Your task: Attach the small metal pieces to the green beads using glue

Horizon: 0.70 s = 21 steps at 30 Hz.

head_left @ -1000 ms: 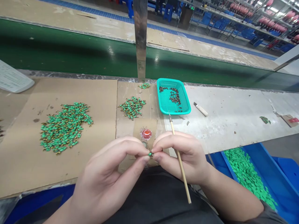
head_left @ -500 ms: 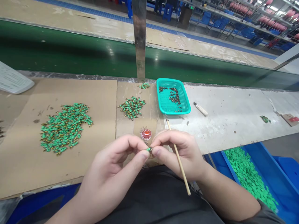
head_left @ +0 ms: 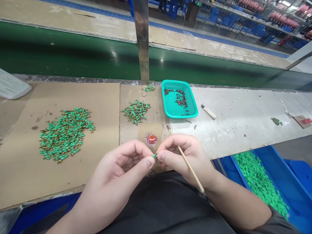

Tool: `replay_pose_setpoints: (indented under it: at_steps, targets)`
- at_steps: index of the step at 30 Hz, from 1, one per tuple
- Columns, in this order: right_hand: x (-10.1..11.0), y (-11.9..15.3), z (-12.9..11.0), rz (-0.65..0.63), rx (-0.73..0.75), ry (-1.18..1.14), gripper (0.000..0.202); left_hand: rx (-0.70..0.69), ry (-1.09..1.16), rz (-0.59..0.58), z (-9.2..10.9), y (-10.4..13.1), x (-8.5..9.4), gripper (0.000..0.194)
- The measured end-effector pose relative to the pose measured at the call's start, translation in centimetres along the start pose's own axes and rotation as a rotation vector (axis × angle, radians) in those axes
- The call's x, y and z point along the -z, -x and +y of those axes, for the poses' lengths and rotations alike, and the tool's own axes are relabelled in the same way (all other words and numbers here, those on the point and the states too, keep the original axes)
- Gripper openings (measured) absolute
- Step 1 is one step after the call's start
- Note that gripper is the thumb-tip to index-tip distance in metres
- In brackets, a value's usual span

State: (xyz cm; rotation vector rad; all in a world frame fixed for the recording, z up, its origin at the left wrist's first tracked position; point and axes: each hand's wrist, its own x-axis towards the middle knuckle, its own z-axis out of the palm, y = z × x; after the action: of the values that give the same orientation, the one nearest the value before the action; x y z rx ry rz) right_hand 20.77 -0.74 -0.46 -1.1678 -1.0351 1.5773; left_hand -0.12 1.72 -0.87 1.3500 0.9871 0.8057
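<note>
Thumb and forefinger of my left hand point(head_left: 129, 172) pinch a tiny green piece point(head_left: 154, 156). My right hand point(head_left: 186, 159) meets it from the right, its fingertips closed at the piece's other end. A thin wooden brush point(head_left: 188, 165) lies across the right hand, held in its fingers with the dark tip pointing up and away. Just beyond the fingertips is a small dish of red liquid point(head_left: 152, 139). Behind that lies a small pile of green and gold pieces point(head_left: 136, 111), with a larger pile point(head_left: 67, 133) to the left.
A turquoise basket point(head_left: 168, 110) holds small dark pieces. Right of it lies a short, pale-handled tool point(head_left: 209, 112). A blue bin point(head_left: 287, 175) with green pieces stands at lower right. A metal post point(head_left: 142, 42) rises behind the table; a white container point(head_left: 13, 86) is far left.
The brush in my right hand has tilted, its tip swinging left and its rear end moving right and up. Both hands stay together at the green piece. The whole view has shifted slightly.
</note>
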Motion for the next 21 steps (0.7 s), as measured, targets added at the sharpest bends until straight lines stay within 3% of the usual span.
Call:
replay_pose_setpoints:
  at_steps: [21]
  targets:
    - [0.07, 0.17, 0.99, 0.002, 0.061, 0.085, 0.017, 0.017, 0.044, -0.02, 0.26, 0.28, -0.15, 0.018]
